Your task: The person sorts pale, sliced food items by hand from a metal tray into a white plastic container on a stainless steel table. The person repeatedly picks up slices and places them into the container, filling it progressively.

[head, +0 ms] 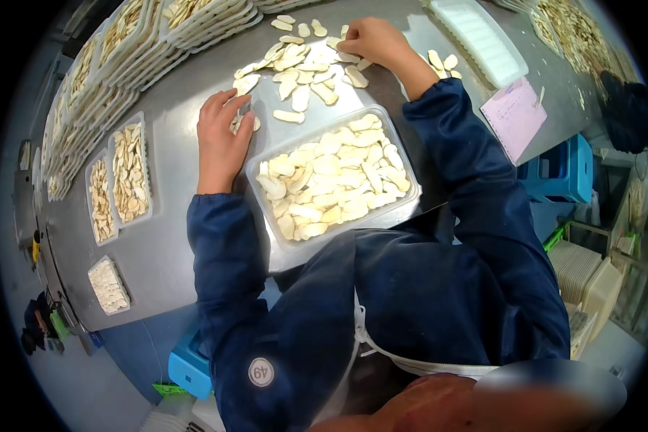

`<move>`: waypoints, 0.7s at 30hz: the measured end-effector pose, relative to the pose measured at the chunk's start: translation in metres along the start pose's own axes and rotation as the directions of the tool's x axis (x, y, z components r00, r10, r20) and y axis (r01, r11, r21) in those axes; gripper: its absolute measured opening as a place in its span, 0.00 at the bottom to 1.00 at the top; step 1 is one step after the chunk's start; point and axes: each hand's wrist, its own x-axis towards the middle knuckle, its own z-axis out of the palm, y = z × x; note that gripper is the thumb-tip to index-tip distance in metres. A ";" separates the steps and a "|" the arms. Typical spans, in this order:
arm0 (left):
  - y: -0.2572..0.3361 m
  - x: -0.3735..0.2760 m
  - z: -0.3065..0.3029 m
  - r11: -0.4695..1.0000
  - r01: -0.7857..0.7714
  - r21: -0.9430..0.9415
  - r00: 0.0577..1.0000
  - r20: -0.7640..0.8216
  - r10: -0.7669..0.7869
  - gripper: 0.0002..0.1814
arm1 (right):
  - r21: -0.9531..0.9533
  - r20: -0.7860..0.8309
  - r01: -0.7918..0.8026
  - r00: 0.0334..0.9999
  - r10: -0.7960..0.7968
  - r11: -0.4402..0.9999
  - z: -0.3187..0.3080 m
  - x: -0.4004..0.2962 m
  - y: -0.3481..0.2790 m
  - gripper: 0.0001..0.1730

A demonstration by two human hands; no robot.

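Note:
Pale dried slices (pixel 301 99) lie loosely spread on the steel table before me. Below them a clear plastic tray (pixel 332 237) stands close to my body, filled with similar slices in a layer. My left hand (pixel 224 135) is over the table left of the spread, thumb and fingers apart, with a few slices between or under them; whether it grips any cannot be told. My right hand (pixel 375 43) reaches to the far right edge of the spread, fingers bent down at a slice (pixel 348 57); its fingertips are partly hidden, so its hold is unclear.
Stacked trays of slices (pixel 178 51) line the back left. Two filled trays (pixel 131 173) and a small tray of white pieces (pixel 108 285) stand at left. At right are an upturned white tray (pixel 480 40), a pink paper with writing (pixel 514 119) and a blue stool (pixel 564 170). Another person's sleeve (pixel 629 110) shows far right.

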 end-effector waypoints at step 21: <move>-0.005 -0.002 -0.002 0.997 0.057 0.050 0.998 -0.001 -0.057 0.16 | -0.019 0.122 0.355 0.929 -0.350 0.935 0.016 0.003 -0.066 0.17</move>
